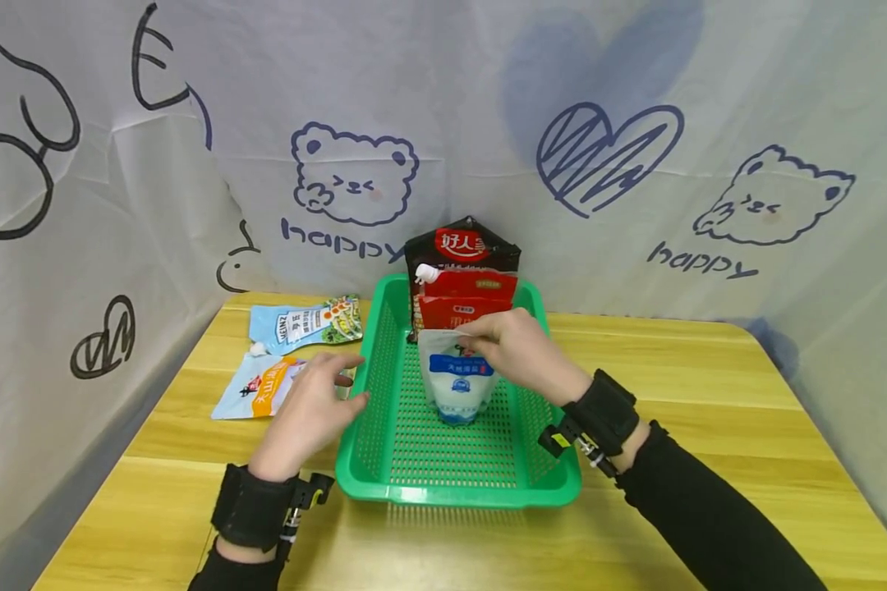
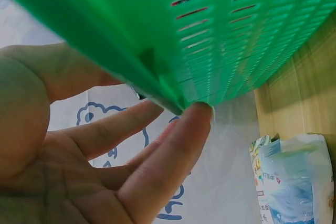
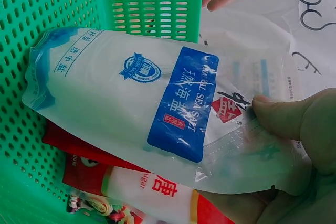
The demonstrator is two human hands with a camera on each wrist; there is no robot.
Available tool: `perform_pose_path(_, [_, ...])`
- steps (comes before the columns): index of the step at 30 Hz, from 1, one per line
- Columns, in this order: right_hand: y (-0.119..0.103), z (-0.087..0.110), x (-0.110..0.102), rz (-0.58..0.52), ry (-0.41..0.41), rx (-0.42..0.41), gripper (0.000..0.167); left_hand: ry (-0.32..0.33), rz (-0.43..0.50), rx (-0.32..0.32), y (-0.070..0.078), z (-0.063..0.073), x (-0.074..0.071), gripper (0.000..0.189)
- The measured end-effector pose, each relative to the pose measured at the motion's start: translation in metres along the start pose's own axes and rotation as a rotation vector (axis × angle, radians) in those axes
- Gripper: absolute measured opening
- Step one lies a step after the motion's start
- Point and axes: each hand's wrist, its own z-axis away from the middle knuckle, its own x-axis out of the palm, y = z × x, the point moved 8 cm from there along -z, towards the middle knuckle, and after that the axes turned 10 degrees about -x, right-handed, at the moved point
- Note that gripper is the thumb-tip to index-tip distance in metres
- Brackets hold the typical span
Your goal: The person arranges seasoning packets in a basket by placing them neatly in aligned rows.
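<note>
Black fabric sleeves (image 1: 710, 505) lie nearest; the left hand (image 1: 312, 410), fingers spread, is beside a green perforated plastic basket (image 1: 451, 495). Inside it, the right hand (image 1: 521, 349) pinches the top of a translucent white plastic salt pouch (image 1: 443, 386), blue label (image 1: 451, 365) facing near, long axis upright.

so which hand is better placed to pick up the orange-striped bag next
Left, probably: the left hand is close beside the orange-striped bag, while the right hand, over the basket, pinches the salt bag.
</note>
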Motion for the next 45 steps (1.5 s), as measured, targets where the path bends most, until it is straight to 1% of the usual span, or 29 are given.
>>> perform_pose_path(5, [-0.001, 0.000, 0.002, 0.001, 0.000, -0.016, 0.026, -0.008, 0.020, 0.013, 0.002, 0.000, 0.002, 0.052])
perform_pose_path(8, [-0.001, 0.001, 0.002, 0.008, 0.003, -0.021, 0.026, -0.005, 0.027, 0.010, 0.002, 0.001, 0.003, 0.051])
perform_pose_path(11, [0.001, 0.002, 0.003, 0.001, -0.001, 0.007, 0.026, -0.004, 0.024, 0.005, 0.002, 0.001, 0.003, 0.051])
perform_pose_path(16, [0.001, 0.004, 0.001, -0.017, -0.017, 0.027, 0.035, -0.001, 0.013, 0.003, 0.002, 0.000, 0.003, 0.051])
perform_pose_path(19, [-0.002, 0.008, -0.008, -0.034, 0.008, 0.016, 0.040, -0.007, 0.013, 0.002, 0.003, 0.000, 0.003, 0.051])
perform_pose_path(22, [-0.004, 0.016, -0.022, -0.047, 0.049, 0.021, 0.041, -0.012, 0.011, 0.000, 0.002, 0.000, 0.004, 0.051])
perform_pose_path(25, [-0.002, 0.028, -0.039, -0.061, 0.094, 0.055, 0.041, -0.013, 0.005, 0.000, 0.003, 0.000, 0.004, 0.051])
perform_pose_path(30, [0.012, 0.054, -0.060, -0.083, 0.158, 0.123, 0.044, -0.024, -0.001, -0.006, 0.004, -0.001, 0.004, 0.051])
perform_pose_path(33, [0.023, 0.067, -0.065, -0.072, 0.187, 0.157, 0.047, -0.024, -0.007, -0.009, 0.004, -0.001, 0.003, 0.051])
perform_pose_path(36, [0.035, 0.077, -0.063, -0.035, 0.207, 0.181, 0.051, -0.019, -0.014, -0.003, 0.005, 0.000, 0.001, 0.051])
perform_pose_path(40, [0.054, 0.091, -0.050, -0.001, 0.204, 0.232, 0.056, -0.025, -0.018, -0.002, 0.006, 0.000, 0.002, 0.051])
perform_pose_path(45, [0.073, 0.104, -0.029, -0.086, 0.194, 0.292, 0.063, -0.030, -0.029, -0.005, 0.005, -0.001, 0.004, 0.050])
